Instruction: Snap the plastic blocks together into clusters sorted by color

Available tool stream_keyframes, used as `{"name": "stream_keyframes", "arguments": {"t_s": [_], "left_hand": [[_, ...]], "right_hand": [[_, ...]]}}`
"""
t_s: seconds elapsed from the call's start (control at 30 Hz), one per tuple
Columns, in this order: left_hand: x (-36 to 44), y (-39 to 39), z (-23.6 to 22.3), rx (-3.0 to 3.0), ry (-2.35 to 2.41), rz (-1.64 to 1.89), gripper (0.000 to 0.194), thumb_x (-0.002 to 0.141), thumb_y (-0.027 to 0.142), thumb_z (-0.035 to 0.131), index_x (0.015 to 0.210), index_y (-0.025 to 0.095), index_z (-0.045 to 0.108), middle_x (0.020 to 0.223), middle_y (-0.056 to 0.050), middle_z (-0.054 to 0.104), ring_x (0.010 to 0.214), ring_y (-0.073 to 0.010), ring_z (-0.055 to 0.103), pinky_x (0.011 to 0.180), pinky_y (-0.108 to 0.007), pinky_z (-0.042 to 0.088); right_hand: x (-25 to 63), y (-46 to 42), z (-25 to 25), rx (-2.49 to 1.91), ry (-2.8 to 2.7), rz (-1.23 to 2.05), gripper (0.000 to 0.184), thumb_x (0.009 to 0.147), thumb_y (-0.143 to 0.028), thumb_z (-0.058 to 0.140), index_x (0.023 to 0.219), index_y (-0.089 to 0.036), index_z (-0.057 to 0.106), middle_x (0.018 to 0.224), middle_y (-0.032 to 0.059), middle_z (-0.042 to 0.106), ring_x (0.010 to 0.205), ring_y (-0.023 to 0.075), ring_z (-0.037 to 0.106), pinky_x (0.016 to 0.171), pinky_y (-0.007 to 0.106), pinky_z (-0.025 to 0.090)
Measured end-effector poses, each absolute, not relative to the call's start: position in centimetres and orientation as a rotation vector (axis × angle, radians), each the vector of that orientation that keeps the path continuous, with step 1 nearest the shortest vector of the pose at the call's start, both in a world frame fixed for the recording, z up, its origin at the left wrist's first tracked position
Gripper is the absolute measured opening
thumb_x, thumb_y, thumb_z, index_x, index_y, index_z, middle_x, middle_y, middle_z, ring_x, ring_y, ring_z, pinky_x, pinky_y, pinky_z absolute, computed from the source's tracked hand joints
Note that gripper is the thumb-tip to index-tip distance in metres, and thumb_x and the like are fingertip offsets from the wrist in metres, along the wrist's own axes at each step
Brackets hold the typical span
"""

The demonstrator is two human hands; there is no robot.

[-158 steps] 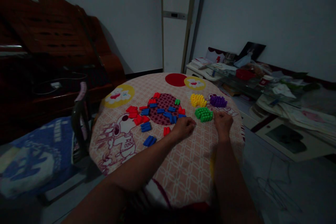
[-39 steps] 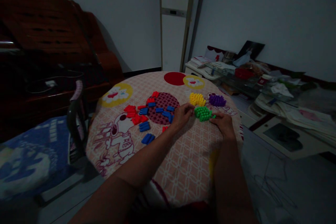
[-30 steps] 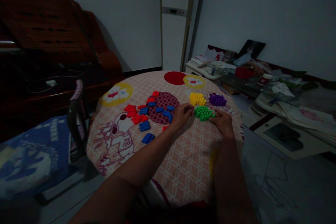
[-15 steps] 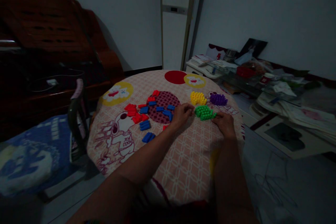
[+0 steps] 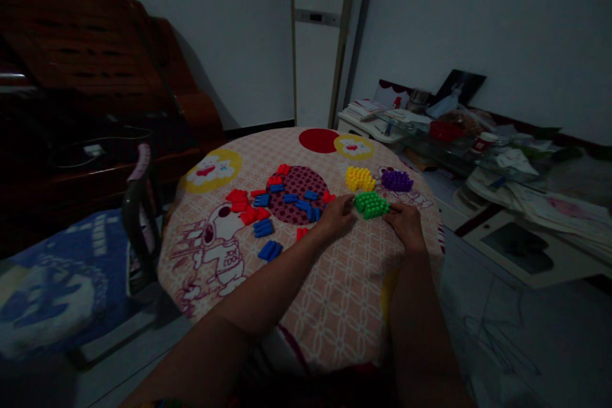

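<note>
On the round table (image 5: 335,306) with a cartoon cloth, a cluster of green studded blocks (image 5: 370,203) lies between my hands. My left hand (image 5: 337,215) touches its left edge with curled fingers. My right hand (image 5: 404,223) pinches its right edge. A yellow cluster (image 5: 360,178) and a purple cluster (image 5: 397,180) lie just behind the green one. Loose red blocks (image 5: 243,206) and blue blocks (image 5: 266,228) are scattered to the left of my left hand.
A dark chair back (image 5: 138,204) stands at the table's left edge, beside a blue cushion (image 5: 57,280). A dark wooden sofa (image 5: 95,95) fills the left. A low table with papers and clutter (image 5: 454,134) is on the right. A white appliance (image 5: 318,38) stands behind.
Both hands have moved up to the green cluster and closed on its two sides; over the last second they stay there, the left drawing slightly back toward me.
</note>
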State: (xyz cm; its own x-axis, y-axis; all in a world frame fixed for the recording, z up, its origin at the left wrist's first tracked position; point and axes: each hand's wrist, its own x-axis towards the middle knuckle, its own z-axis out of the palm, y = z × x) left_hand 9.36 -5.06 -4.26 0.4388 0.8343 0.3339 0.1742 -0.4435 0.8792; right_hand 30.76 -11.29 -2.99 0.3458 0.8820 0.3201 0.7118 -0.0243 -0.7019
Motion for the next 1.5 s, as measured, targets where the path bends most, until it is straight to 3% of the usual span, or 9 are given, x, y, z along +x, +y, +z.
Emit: {"name": "stream_keyframes", "arguments": {"t_s": [0.3,0.5,0.73,0.93,1.03,1.13,1.23,1.5], "left_hand": [[9.7,-5.6,-4.1,1.89,0.774,0.999,0.052,0.064,0.007,0.065,0.115,0.015,0.067,0.1,-0.007,0.071,0.09,-0.0202,0.064,0.085,-0.034,0.054],[9.4,-5.5,-4.2,1.885,0.846,0.983,0.05,0.066,0.006,0.063,0.115,0.015,0.065,0.099,-0.007,0.07,0.089,-0.0191,0.065,0.083,-0.032,0.054],[9.3,-6.2,-3.9,2.024,0.918,0.96,0.048,0.07,0.006,0.062,0.117,0.014,0.064,0.106,-0.01,0.069,0.095,-0.0219,0.065,0.088,-0.036,0.054],[6.7,-4.0,-3.0,2.223,0.938,1.118,0.049,0.076,0.006,0.06,0.123,0.016,0.061,0.124,-0.015,0.065,0.113,-0.025,0.062,0.101,-0.043,0.05],[3.2,-2.0,-2.5,2.244,1.201,1.166,0.04,0.079,0.005,0.056,0.117,0.017,0.065,0.121,-0.014,0.067,0.119,-0.0271,0.06,0.108,-0.046,0.044],[0.0,-0.5,-2.6,2.202,1.455,1.026,0.033,0.076,0.001,0.055,0.101,0.015,0.07,0.104,-0.015,0.071,0.111,-0.0293,0.064,0.105,-0.044,0.046],[-1.0,0.2,-3.1,2.205,1.45,0.961,0.028,0.072,0.0,0.057,0.089,0.016,0.071,0.095,-0.012,0.073,0.1,-0.029,0.067,0.099,-0.042,0.049],[0.2,0.2,-3.2,2.26,1.31,0.924,0.018,0.069,0.01,0.07,0.084,0.019,0.07,0.092,-0.007,0.072,0.096,-0.0242,0.065,0.096,-0.037,0.049]], "right_hand": [[30.5,-11.2,-2.8,-1.79,-1.442,0.24,0.024,0.063,-0.025,0.065,0.081,-0.016,0.077,0.068,0.0016,0.071,0.068,0.0195,0.064,0.07,0.029,0.048],[30.7,-11.3,-2.7,-1.801,-1.319,0.265,0.048,0.058,-0.021,0.061,0.101,-0.01,0.076,0.071,0.0043,0.072,0.069,0.0208,0.065,0.069,0.031,0.051],[30.4,-11.3,-3.4,-1.76,-0.898,0.454,0.052,0.061,-0.024,0.058,0.107,-0.008,0.074,0.064,0.0071,0.071,0.053,0.0206,0.064,0.047,0.028,0.049],[31.3,-10.7,-4.8,-1.732,-0.795,0.254,0.044,0.064,-0.029,0.058,0.099,-0.01,0.077,0.063,0.008,0.071,0.044,0.0189,0.058,0.039,0.027,0.043],[31.3,-10.5,-5.2,-1.743,-0.801,0.207,0.043,0.067,-0.03,0.057,0.1,-0.009,0.076,0.068,0.0099,0.072,0.046,0.0206,0.059,0.042,0.03,0.045],[30.9,-10.4,-5.2,-1.743,-0.831,0.163,0.043,0.071,-0.032,0.055,0.102,-0.01,0.076,0.074,0.0123,0.073,0.052,0.0232,0.062,0.047,0.033,0.048],[30.2,-10.4,-4.9,-1.737,-0.916,0.085,0.04,0.076,-0.034,0.053,0.1,-0.011,0.076,0.077,0.0132,0.074,0.061,0.0256,0.065,0.057,0.035,0.051],[26.6,-10.5,-3.0,-1.643,-1.044,-0.065,0.034,0.081,-0.032,0.049,0.093,-0.014,0.075,0.085,0.0113,0.075,0.079,0.0252,0.069,0.074,0.033,0.052]]}}
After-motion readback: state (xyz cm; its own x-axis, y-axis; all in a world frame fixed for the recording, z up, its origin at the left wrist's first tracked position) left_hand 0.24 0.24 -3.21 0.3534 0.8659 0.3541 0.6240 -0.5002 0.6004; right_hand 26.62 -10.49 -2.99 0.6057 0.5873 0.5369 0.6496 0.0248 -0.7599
